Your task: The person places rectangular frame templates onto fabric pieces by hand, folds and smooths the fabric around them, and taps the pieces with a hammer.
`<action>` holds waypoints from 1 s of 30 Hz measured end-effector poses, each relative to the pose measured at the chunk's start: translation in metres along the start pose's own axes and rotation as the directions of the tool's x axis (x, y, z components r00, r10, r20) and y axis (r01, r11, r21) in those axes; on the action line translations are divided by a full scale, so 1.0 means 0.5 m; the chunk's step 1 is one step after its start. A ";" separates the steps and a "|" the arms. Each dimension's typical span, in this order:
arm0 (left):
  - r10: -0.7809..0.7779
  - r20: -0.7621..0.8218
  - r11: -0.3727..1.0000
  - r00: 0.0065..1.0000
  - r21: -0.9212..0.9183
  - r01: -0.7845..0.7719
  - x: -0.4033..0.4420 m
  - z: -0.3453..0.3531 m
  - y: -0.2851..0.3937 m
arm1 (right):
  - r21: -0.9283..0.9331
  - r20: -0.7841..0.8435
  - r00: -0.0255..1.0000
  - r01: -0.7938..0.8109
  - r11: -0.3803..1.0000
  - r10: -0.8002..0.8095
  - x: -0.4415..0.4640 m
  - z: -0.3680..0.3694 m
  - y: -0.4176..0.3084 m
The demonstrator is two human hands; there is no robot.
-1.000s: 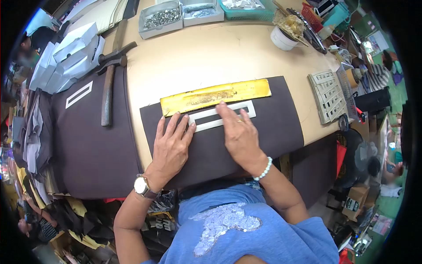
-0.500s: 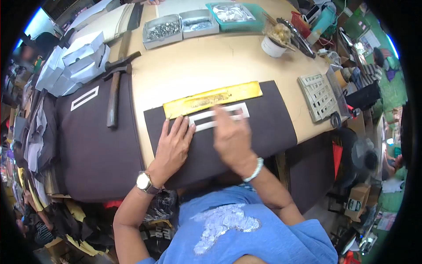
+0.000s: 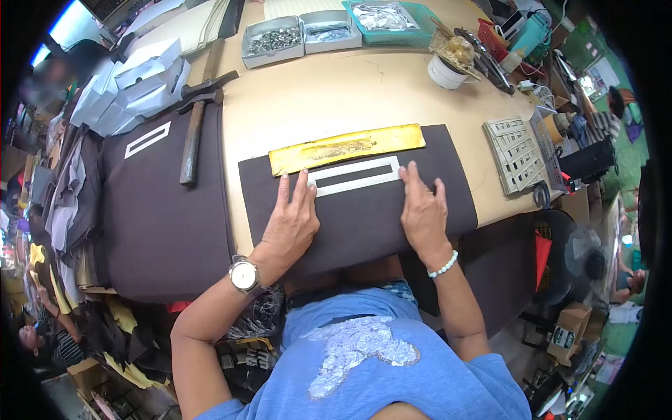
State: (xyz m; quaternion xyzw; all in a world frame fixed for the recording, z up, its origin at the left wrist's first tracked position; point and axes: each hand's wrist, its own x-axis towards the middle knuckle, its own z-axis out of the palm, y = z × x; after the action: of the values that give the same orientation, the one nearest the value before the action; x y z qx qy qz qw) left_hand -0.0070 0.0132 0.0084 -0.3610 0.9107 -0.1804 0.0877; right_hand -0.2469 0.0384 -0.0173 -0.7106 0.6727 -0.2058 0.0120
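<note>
A white rectangular frame with a long slot [image 3: 360,184] lies flat on a dark fabric panel [image 3: 360,227]. Just beyond it, a worn yellow strip [image 3: 348,148] with a brown-stained middle rests along the panel's far side. My left hand [image 3: 288,222] lies on the fabric, fingers stretched out, tips at the frame's left end and near the strip. At the frame's right end, my right hand [image 3: 424,215] has its fingers spread, the fingertips touching or very close to the edge. Neither hand grips anything.
On the left, a hammer [image 3: 194,136] and another white frame [image 3: 147,141] lie on more dark fabric. Boxes of metal pieces [image 3: 274,40], a teal basket [image 3: 392,29] and a white tub [image 3: 446,73] stand at the back. Slotted cream pieces [image 3: 516,155] sit right.
My right hand has moved right, off the white frame's middle to its right end, and its fingers have spread. My left hand stays by the left end. The whole view has shifted slightly.
</note>
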 end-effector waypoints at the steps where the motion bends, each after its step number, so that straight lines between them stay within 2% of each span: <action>1: 0.012 -0.010 0.998 1.000 0.061 -0.012 0.001 0.002 0.005 | -0.032 0.003 1.000 -0.005 0.999 0.005 0.001 -0.003 0.007; 3: 0.040 -0.026 0.982 0.999 0.187 -0.034 0.004 0.006 0.013 | -0.076 0.002 1.000 -0.012 0.997 0.012 0.002 -0.004 0.007; 6: 0.028 0.059 0.959 0.998 0.280 -0.043 -0.005 -0.015 0.022 | -0.149 -0.028 1.000 0.002 0.989 -0.006 0.007 -0.001 0.000; 9: -0.055 0.117 0.968 0.992 0.249 0.025 -0.025 -0.013 0.024 | -0.268 -0.042 0.995 0.073 0.961 -0.087 0.020 0.005 -0.013; 10: -0.099 0.139 0.984 0.985 0.158 0.077 -0.034 -0.013 0.024 | -0.307 -0.014 0.993 0.107 0.946 -0.117 0.031 0.001 -0.020; 11: -0.191 0.110 0.981 0.975 -0.016 0.193 -0.044 -0.010 0.023 | -0.346 0.012 0.989 0.142 0.928 -0.147 0.044 -0.005 -0.028; 12: -0.284 0.093 0.935 0.954 -0.192 0.297 -0.053 -0.005 0.019 | -0.339 0.137 0.985 0.141 0.930 -0.100 0.063 -0.021 -0.037; 14: -0.429 0.122 0.752 0.895 -0.501 0.429 -0.081 0.004 0.017 | -0.332 0.373 0.928 0.138 0.933 -0.005 0.115 -0.055 -0.055; 17: -0.728 0.019 0.491 0.686 -0.683 0.540 -0.108 0.001 0.044 | -0.185 0.287 0.953 0.151 0.971 -0.094 0.185 -0.058 -0.040; 18: -0.768 0.069 0.448 0.636 -0.651 0.612 -0.116 0.008 0.054 | -0.144 0.217 0.951 0.253 0.957 -0.219 0.198 -0.042 -0.028; 19: -0.775 0.076 0.445 0.628 -0.639 0.627 -0.118 0.012 0.060 | -0.080 0.194 0.925 0.346 0.935 -0.326 0.210 -0.018 -0.018; 21: -0.793 0.090 0.436 0.602 -0.607 0.665 -0.115 0.018 0.064 | 0.052 0.129 0.836 0.531 0.846 -0.533 0.240 0.033 -0.009; 22: -0.788 0.097 0.434 0.608 -0.613 0.660 -0.112 0.018 0.063 | 0.090 0.205 0.866 0.448 0.890 -0.457 0.259 0.052 -0.010; 25: -0.791 0.131 0.396 0.598 -0.636 0.663 -0.107 0.020 0.057 | -0.098 0.292 0.911 0.332 0.938 -0.292 0.366 0.076 -0.001; 28: -0.776 0.129 0.413 0.618 -0.636 0.652 -0.111 0.016 0.055 | -0.208 0.020 0.959 0.281 0.937 -0.283 0.422 0.126 0.038; 30: -0.771 0.130 0.418 0.624 -0.636 0.649 -0.110 0.015 0.052 | 0.077 0.128 0.914 0.378 0.923 -0.385 0.404 0.116 0.032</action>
State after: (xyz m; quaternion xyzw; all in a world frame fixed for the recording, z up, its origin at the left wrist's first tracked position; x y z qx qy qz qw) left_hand 0.0188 0.0667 -0.0073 -0.7012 0.6773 0.0828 -0.2066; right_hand -0.2421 -0.1724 -0.0194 -0.8404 0.5132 -0.1703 0.0370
